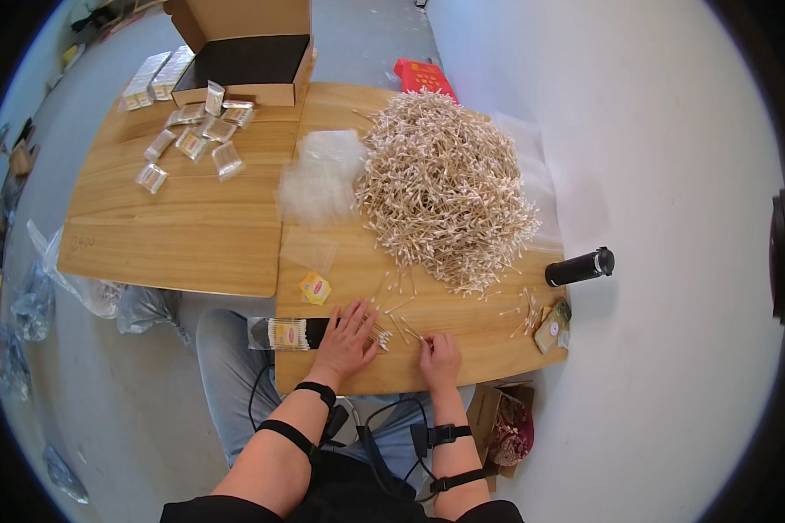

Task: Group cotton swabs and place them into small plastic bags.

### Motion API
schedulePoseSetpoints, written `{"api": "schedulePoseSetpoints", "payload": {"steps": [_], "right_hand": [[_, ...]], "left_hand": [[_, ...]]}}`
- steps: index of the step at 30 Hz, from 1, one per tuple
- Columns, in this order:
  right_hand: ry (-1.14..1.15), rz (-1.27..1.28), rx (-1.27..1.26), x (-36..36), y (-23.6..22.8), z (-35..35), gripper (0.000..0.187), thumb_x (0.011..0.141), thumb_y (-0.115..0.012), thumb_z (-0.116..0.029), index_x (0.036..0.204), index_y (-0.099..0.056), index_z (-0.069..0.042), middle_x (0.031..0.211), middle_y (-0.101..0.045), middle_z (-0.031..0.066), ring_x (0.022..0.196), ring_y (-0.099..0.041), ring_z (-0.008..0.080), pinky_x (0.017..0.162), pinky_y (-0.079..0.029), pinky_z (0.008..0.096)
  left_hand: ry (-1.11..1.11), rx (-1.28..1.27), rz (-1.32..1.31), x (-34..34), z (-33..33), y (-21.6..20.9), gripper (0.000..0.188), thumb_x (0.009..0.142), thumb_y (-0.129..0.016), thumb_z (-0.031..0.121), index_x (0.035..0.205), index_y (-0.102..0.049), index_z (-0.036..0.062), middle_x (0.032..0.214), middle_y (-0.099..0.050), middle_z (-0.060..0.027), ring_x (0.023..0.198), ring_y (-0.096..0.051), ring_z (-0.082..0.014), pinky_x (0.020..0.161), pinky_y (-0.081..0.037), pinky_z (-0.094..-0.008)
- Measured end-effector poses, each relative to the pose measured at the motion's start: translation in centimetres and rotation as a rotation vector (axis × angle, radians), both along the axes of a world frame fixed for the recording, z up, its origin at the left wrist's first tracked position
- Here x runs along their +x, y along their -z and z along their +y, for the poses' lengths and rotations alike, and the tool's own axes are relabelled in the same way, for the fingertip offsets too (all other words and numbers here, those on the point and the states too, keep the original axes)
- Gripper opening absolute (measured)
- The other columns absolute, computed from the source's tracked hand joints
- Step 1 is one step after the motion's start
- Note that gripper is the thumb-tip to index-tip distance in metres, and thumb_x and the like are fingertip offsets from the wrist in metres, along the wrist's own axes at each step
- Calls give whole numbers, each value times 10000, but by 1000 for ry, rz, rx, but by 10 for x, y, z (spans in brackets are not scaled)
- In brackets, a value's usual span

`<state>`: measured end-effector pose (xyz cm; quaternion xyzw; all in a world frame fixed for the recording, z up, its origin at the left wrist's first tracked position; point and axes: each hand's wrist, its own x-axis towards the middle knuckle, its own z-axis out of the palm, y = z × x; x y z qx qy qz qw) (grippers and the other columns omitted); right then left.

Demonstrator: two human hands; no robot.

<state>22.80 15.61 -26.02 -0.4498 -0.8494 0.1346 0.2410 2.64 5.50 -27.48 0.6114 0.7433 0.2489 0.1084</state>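
My left hand (346,343) lies palm down with its fingers stretched out over a small bunch of cotton swabs (382,336) near the table's front edge. Beside its wrist, on the left, is a transparent packet of cotton swabs (286,334) with a small label. A black strip (317,331) runs from that packet under my left hand. To the right, my right hand (440,360) has its fingertips pinched on a single cotton swab (412,334). Several loose swabs (399,305) lie scattered just beyond both hands. The tips of my right fingers are partly hidden.
A large heap of cotton swabs (445,192) covers the far right of the wooden table (349,375). Nearby are transparent bags (327,166), yellow cards (315,288), a black bottle (579,267) and a greenish packet (551,329). Filled packets (192,143) and an open cardboard box (244,70) sit far left.
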Motion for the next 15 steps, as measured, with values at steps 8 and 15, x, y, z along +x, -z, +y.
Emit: {"api": "schedulePoseSetpoints", "payload": {"steps": [8, 15], "right_hand": [[-46, 15, -69, -20, -2, 2, 92, 811, -712, -91, 850, -632, -69, 811, -599, 126, 773, -601, 340, 655, -486, 439], [-69, 24, -95, -39, -7, -3, 91, 808, -712, -108, 842, -635, -73, 810, -603, 124, 779, -603, 344, 670, -489, 443]], "left_hand": [[5, 27, 11, 0, 1, 1, 594, 875, -642, 357, 1389, -522, 85, 1518, -414, -137, 1424, -362, -281, 1182, -232, -508], [12, 31, 14, 0, 0, -2, 588, 883, -641, 358, 1403, -518, 113, 1517, -411, -146, 1425, -360, -288, 1181, -233, -511]]}}
